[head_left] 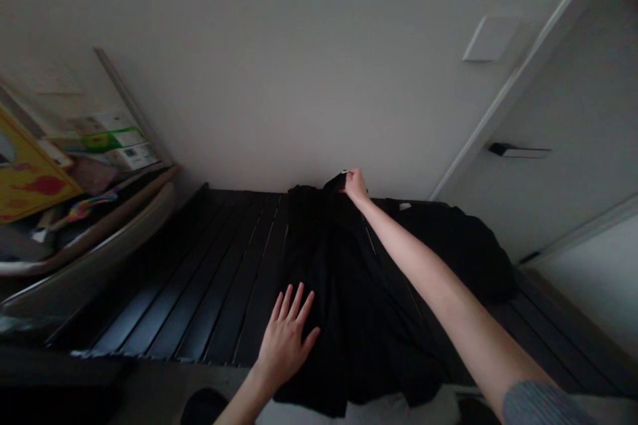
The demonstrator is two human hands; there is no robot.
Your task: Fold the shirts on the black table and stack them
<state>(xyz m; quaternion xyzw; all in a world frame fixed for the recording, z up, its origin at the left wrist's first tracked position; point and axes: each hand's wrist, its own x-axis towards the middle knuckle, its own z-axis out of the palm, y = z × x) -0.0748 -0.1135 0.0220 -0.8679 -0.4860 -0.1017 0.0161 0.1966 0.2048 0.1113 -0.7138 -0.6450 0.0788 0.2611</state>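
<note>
A pair of black trousers (343,319) lies lengthwise across a dark slatted surface (199,279), with the waist at the far end and the legs hanging over the near edge. My left hand (286,339) rests on the left side of the cloth, palm down and fingers spread. At the far end my right hand (355,187) pinches the waistband, lifting its edge a little; a small pale tag shows by the fingers. Dim light hides most folds in the black fabric.
Another black garment (448,246) lies right of my right forearm. A basket-like bin (124,239) with mixed items stands at left. Behind the slats rises a grey wall (299,80), and a door with a handle (521,151) is at right.
</note>
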